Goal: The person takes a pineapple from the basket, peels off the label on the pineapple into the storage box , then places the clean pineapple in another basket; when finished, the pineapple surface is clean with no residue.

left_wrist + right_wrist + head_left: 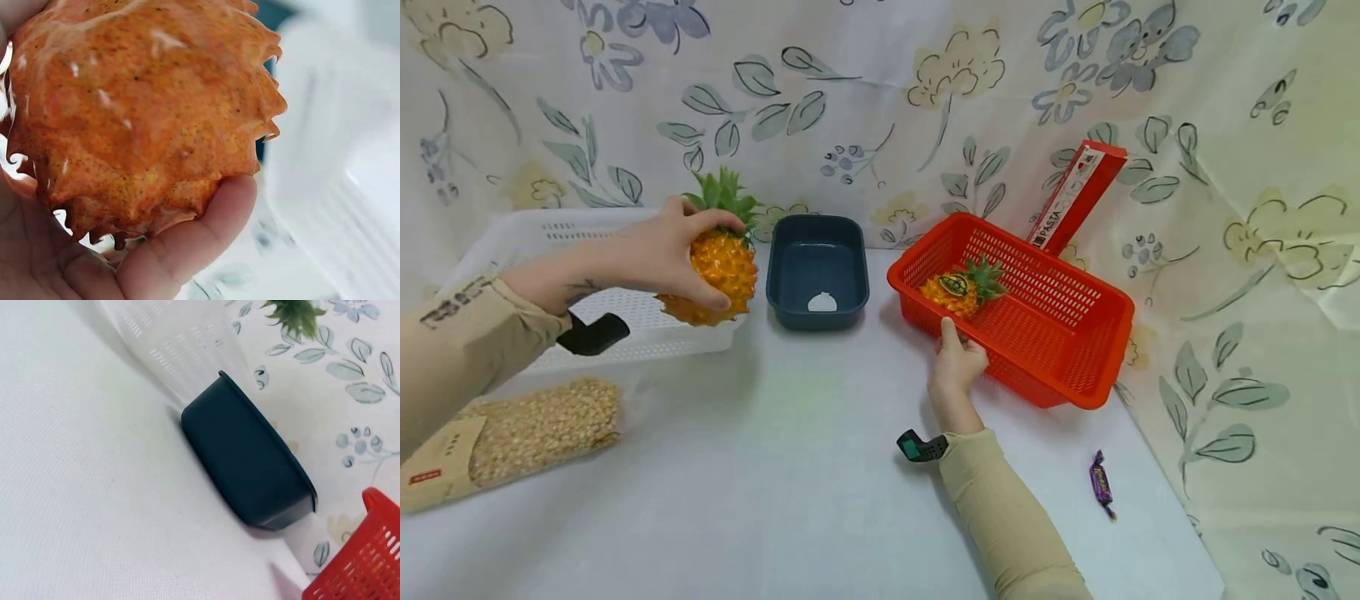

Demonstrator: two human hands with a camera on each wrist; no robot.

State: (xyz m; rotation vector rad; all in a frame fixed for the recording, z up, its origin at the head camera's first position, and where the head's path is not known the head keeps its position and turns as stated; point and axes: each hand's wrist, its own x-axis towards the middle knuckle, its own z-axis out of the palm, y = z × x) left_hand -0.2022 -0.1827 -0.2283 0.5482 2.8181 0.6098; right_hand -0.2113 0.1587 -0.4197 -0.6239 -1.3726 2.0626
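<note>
My left hand [658,254] grips a small pineapple [730,267] with a green leafy crown, held up over the right end of a white basket [655,333]. In the left wrist view, its spiky orange skin [144,119] fills much of the picture, with a finger curled against its lower side. At the red basket [1030,373], my right hand [957,367] holds the near rim, thumb on top and the other fingers partly hidden. A second pineapple [946,290], with a dark label, lies inside that basket at its left end.
A dark blue bin [817,317] stands between the two baskets. Behind the red basket leans a red pasta box [1078,196]. A bag of pale grains or beans [550,421] lies front left, and a purple-wrapped candy [1101,485] front right. Floral cloth [880,108] hangs behind.
</note>
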